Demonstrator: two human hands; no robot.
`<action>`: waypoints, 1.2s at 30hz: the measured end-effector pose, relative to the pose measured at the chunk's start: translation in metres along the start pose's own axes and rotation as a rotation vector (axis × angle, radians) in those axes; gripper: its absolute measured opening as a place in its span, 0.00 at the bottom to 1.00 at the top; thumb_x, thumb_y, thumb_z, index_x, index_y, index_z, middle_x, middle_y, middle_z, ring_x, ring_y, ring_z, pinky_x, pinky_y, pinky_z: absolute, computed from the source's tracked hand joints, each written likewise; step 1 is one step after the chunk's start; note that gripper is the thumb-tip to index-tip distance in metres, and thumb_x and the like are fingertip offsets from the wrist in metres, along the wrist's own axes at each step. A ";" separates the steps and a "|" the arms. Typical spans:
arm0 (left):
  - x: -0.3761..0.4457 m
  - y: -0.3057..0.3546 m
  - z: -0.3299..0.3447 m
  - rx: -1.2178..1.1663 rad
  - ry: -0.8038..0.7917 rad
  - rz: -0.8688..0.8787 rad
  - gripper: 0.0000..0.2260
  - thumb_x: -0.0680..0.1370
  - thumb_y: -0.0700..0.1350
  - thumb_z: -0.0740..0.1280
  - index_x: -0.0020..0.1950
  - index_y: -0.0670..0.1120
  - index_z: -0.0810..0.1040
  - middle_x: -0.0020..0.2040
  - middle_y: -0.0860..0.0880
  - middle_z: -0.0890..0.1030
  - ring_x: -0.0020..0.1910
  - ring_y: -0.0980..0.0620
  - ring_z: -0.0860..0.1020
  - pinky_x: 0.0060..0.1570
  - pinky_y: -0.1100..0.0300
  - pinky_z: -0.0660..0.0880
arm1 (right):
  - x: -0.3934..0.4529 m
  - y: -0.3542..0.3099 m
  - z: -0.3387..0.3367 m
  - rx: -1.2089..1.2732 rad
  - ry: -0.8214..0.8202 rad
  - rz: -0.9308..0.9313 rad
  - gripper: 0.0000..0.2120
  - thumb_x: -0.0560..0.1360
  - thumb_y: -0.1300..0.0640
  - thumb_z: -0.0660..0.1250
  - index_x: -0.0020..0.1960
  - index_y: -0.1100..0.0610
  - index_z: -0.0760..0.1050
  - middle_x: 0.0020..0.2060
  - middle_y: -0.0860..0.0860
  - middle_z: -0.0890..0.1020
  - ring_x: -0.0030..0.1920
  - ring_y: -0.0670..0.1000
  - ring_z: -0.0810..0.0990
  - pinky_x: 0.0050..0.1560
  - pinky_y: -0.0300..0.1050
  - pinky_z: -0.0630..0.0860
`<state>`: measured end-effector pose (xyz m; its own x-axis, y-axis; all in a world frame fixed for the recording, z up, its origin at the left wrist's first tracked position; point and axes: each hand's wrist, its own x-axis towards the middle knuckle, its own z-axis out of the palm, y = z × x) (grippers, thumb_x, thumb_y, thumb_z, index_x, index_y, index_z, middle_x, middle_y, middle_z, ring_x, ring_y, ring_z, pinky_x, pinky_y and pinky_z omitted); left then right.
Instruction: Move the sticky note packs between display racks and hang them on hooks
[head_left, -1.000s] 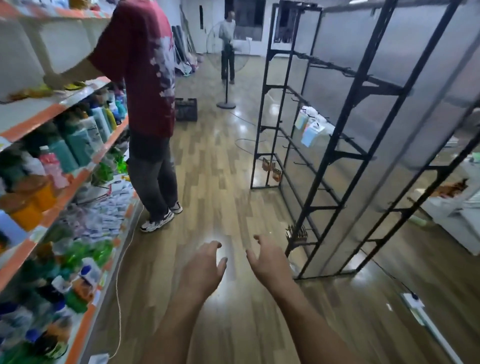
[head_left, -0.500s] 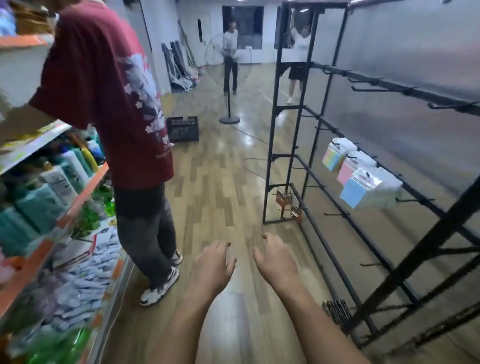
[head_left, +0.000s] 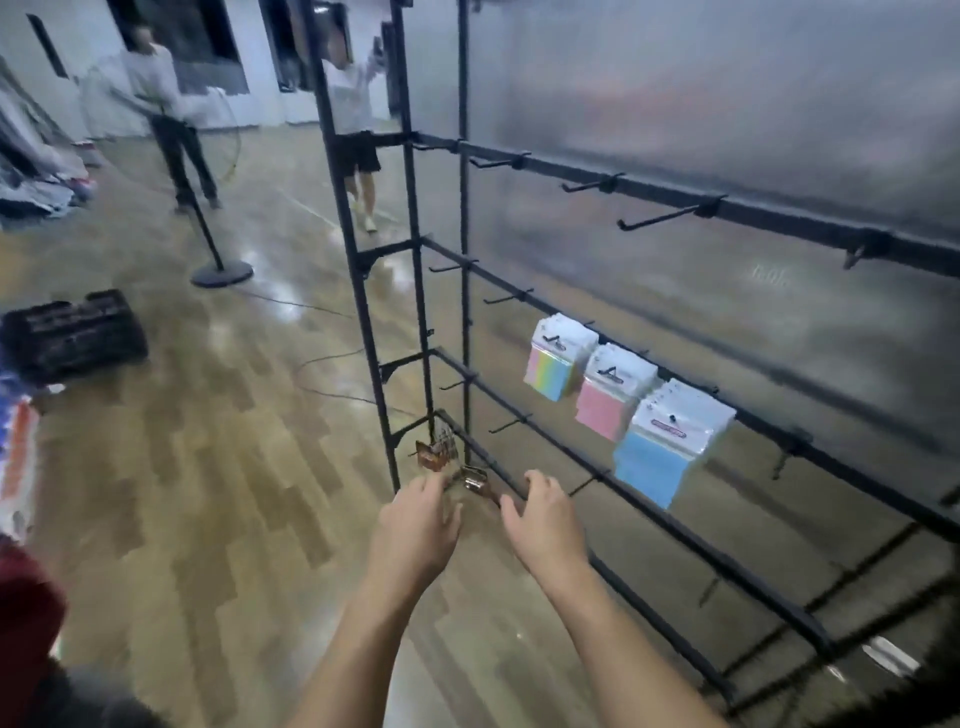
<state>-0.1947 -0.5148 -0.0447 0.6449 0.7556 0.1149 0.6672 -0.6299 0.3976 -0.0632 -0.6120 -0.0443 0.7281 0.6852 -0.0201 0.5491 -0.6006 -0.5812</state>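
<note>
Starting far left: red sleeve (head_left: 23, 618) at frame edge, black crate (head_left: 72, 338) on the wood floor (head_left: 208, 467), fan stand base (head_left: 222, 273) behind it, blurred person (head_left: 166, 114) in grey top further back. Second person (head_left: 353, 104) seen past the rack's end posts. Left hand (head_left: 415, 530) held out low in front, fingers (head_left: 431, 486) loosely spread, holding nothing, just short of small brown items (head_left: 434, 457) clipped at the rack's bottom corner. Right hand (head_left: 545, 525) beside it, apart from the left, fingers (head_left: 535, 480) relaxed and slightly curled, empty, in front of a lower rail. Black display rack (head_left: 410, 249) runs right with rows of bare hooks (head_left: 654, 218). Three sticky note packs on adjacent hooks of a middle rail: rainbow pack (head_left: 553, 371), pink pack (head_left: 608, 410), blue pack (head_left: 657, 462), the blue one nearest, up and right of the right hand, not touched. Motion blur throughout.
</note>
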 end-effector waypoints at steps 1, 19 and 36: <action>0.021 0.002 0.001 0.003 -0.014 0.063 0.15 0.79 0.54 0.62 0.63 0.49 0.73 0.59 0.50 0.78 0.59 0.47 0.77 0.56 0.52 0.74 | 0.010 -0.001 -0.003 -0.004 0.033 0.047 0.21 0.81 0.47 0.61 0.70 0.56 0.69 0.64 0.54 0.75 0.64 0.56 0.75 0.60 0.49 0.73; 0.235 0.041 0.050 -0.225 -0.070 0.341 0.25 0.78 0.51 0.67 0.71 0.40 0.68 0.68 0.42 0.74 0.65 0.41 0.73 0.61 0.47 0.72 | 0.142 0.008 -0.006 0.060 0.496 0.588 0.45 0.80 0.43 0.61 0.79 0.68 0.40 0.79 0.63 0.53 0.75 0.60 0.65 0.66 0.51 0.72; 0.311 0.035 0.069 -0.634 -0.252 0.489 0.11 0.77 0.46 0.71 0.54 0.43 0.75 0.49 0.49 0.74 0.49 0.49 0.73 0.49 0.55 0.70 | 0.188 0.002 0.023 0.389 1.057 0.809 0.11 0.76 0.54 0.71 0.52 0.56 0.70 0.47 0.53 0.78 0.48 0.57 0.77 0.48 0.46 0.74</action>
<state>0.0547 -0.3146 -0.0575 0.9213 0.3132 0.2304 0.0034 -0.5990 0.8008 0.0650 -0.4753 -0.0674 0.8434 -0.5338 0.0613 -0.1912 -0.4048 -0.8942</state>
